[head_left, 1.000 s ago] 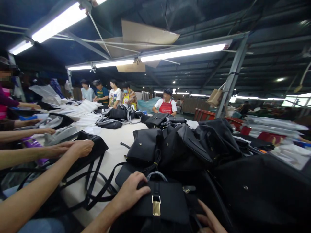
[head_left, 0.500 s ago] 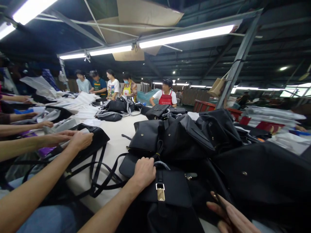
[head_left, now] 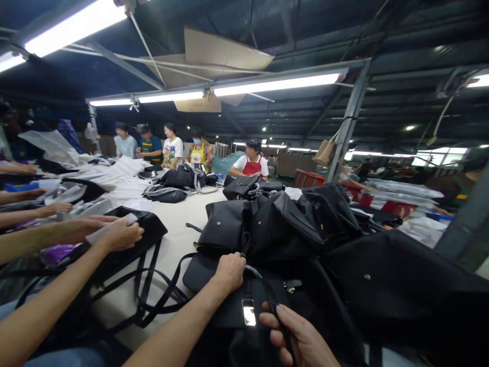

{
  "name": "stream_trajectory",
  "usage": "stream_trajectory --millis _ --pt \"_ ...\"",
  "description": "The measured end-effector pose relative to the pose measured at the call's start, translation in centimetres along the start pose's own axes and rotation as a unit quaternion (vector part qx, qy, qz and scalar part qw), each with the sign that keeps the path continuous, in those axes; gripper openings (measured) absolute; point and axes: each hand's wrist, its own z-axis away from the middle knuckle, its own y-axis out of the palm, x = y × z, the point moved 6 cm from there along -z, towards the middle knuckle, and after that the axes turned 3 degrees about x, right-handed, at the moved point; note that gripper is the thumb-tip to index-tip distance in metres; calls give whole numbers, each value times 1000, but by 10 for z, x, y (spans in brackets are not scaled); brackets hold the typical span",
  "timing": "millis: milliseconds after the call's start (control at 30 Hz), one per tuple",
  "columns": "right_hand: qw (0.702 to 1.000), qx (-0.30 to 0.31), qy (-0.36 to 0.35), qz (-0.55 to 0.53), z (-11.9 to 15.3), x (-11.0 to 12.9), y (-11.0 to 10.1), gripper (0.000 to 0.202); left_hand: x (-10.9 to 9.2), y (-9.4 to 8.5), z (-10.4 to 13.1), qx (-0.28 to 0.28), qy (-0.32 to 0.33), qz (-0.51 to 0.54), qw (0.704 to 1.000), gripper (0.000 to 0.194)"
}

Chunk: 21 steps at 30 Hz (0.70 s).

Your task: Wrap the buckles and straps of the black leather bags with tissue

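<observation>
The left hand [head_left: 230, 271] is clenched on the grey-wrapped handle [head_left: 255, 272] of a black bag [head_left: 237, 309], in front of heaped bags [head_left: 225, 221] on the surface [head_left: 179, 216]. The right hand [head_left: 292, 331] pinches a dark strap [head_left: 271, 293] beside its buckle [head_left: 249, 312].

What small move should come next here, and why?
I'd suggest gently drawing the dark strip taut with the right hand: that hand pinches it above the black bag, while the left hand grips the bag's top near the handle, seemingly steadying it.
</observation>
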Motion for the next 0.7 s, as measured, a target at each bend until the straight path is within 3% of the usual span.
stream_trajectory --millis 100,167,300,400,533,600,667,700 --pt "999 -26 39 -25 6 3 -3 28 0 -24 11 -41 -4 28 999 21" --pt "998 3 58 -23 14 8 4 29 -5 -47 21 -73 3 55 996 14" --pt "996 76 42 27 31 29 29 29 -30 -91 47 -134 39 100 985 20" --pt "996 64 32 53 35 40 41 26 -51 -108 72 -171 50 113 978 20" --pt "989 20 -70 128 22 43 41 41 -64 -104 103 -212 55 146 965 21" --pt "984 8 -112 140 12 36 35 48 -63 -92 111 -194 73 219 954 17" --pt "991 19 -93 97 3 19 28 50 -54 -74 110 -148 71 360 919 4" --pt "995 35 -75 62 0 11 26 51 -47 -64 108 -128 50 440 887 10"
